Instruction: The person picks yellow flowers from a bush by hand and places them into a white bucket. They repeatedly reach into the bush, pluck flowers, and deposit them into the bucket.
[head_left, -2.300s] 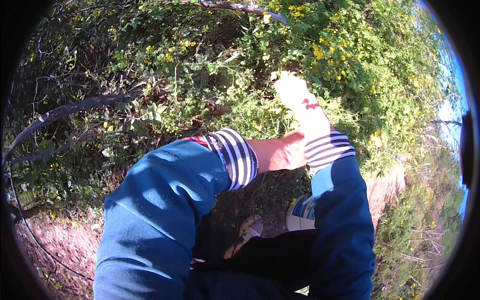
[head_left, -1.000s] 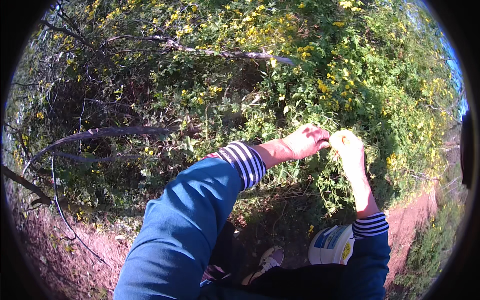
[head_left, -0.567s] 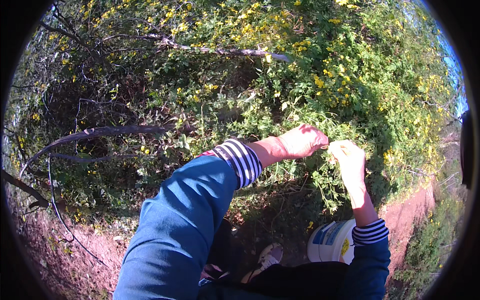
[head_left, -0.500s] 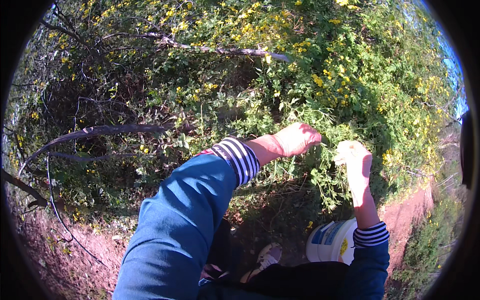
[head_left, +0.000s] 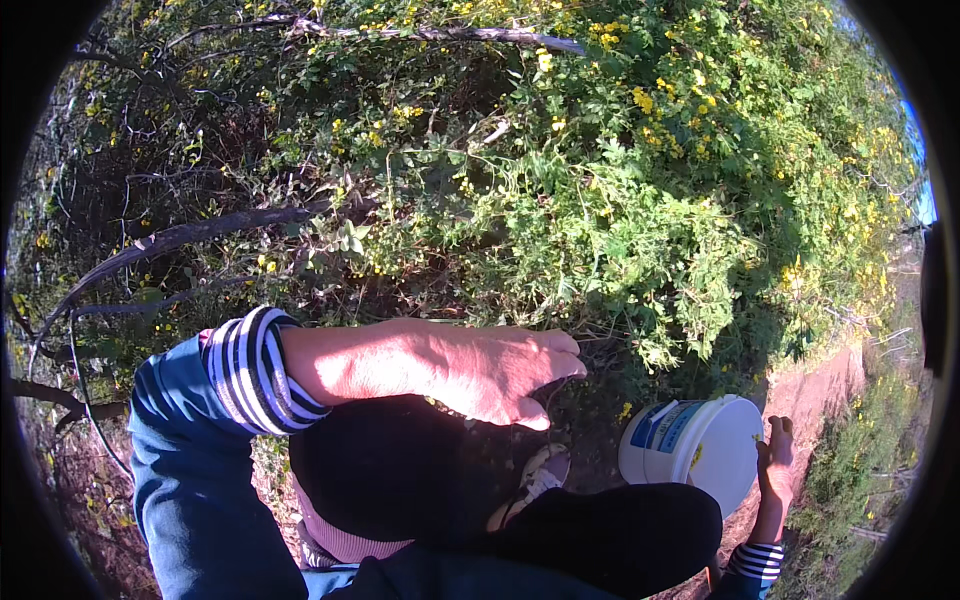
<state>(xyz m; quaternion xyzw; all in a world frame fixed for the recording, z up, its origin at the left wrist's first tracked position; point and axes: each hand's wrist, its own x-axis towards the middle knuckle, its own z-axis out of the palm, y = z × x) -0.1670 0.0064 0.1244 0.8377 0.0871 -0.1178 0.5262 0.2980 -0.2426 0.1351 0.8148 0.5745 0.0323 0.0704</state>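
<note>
My left hand (head_left: 465, 372) reaches across the middle above my dark-clad leg, thumb apart from its loosely bent fingers, with nothing clearly visible in it. My right hand (head_left: 775, 460) is low at the right beside the round top of a white bucket (head_left: 645, 450) with a blue label, its fingers raised and apart; whether they touch the rim is hard to tell. Leafy green plants (head_left: 650, 270) grow just beyond both hands, some stems lying pale and bent over the bucket's far side.
A curved dark branch (head_left: 170, 240) arches at the left, and a pale dead branch (head_left: 450, 35) crosses the top among yellow flowers (head_left: 645, 100). Reddish bare soil (head_left: 820, 390) runs at the right. My shoe (head_left: 545, 470) shows between my dark knees (head_left: 620, 530).
My hands, together among the stems shortly before, have separated: the left came down and leftward nearer me, the right dropped to the bucket. More of the bucket and my legs now shows.
</note>
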